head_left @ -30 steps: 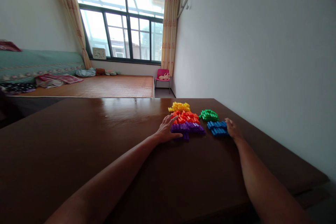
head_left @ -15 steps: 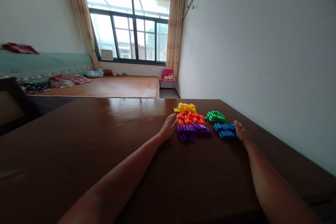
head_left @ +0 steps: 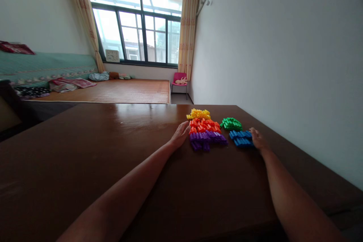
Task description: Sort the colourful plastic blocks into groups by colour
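Straight fingers held close together make the left hand [head_left: 180, 136] a flat, unclosed edge on the table, with nothing in its palm; whether its tips touch the orange pieces or stop just beside them, I cannot tell. Right hand [head_left: 258, 140]: fingers at the end of the blue pieces, but whether they grip or merely rest there cannot be told.

With twelve o'clock straight ahead of the person, the white wall [head_left: 269, 45] fills two to three o'clock. Next in size comes the dark brown, glossy table [head_left: 99, 159], then the bed [head_left: 136, 92] at eleven, the window [head_left: 144, 38] between eleven and twelve, the pink chair [head_left: 176, 77] at twelve and the square clock [head_left: 112, 55] below the window at eleven.

On the table lie piles of small plastic pieces, sorted by colour. Taking the orange pile [head_left: 204, 125] as the dial's centre, the purple pile [head_left: 207, 138], the widest, is at six; the blue pile [head_left: 239, 136], in two rows, at four; the yellow pile [head_left: 199, 114] at twelve; the green pile [head_left: 231, 124] at three. Nine belongs to the left hand. From the blue pile, the right hand is at three.
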Demonstrator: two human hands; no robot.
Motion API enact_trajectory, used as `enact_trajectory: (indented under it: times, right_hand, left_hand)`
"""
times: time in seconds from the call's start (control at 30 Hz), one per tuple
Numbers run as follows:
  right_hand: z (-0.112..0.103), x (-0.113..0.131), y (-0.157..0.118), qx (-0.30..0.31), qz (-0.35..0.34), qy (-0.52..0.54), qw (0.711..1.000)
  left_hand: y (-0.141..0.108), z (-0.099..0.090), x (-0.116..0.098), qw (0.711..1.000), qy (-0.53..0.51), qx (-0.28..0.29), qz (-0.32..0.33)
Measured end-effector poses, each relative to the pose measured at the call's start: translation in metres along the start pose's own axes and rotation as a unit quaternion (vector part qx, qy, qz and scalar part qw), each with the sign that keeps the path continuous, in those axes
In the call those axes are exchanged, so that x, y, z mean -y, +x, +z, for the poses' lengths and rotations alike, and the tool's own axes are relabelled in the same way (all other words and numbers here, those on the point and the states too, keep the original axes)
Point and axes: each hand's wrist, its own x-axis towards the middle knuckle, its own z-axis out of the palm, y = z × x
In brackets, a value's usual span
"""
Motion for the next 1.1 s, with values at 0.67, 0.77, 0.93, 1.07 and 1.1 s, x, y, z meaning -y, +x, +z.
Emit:
enact_trajectory:
  times: [0.67, 0.77, 0.93, 1.07, 1.1]
  right_hand:
    - [0.009, 0.004, -0.003, 0.044, 0.001, -0.045, 0.998]
    - [0.016, 0.018, -0.013, 0.049, -0.009, -0.067, 0.997]
    - [0.034, 0.062, -0.042, 0.076, -0.054, -0.094, 0.991]
    - [0.05, 0.102, -0.073, 0.093, -0.078, -0.113, 0.986]
    - [0.054, 0.111, -0.081, 0.098, -0.077, -0.113, 0.986]
  left_hand:
    - [-0.005, 0.003, -0.004, 0.976, 0.171, 0.085, 0.106]
    - [-0.009, 0.003, -0.009, 0.965, 0.206, 0.114, 0.118]
    - [-0.012, 0.004, -0.015, 0.952, 0.236, 0.141, 0.133]
    - [-0.013, -0.002, -0.021, 0.951, 0.232, 0.172, 0.108]
    - [-0.014, -0.006, -0.022, 0.95, 0.232, 0.182, 0.102]
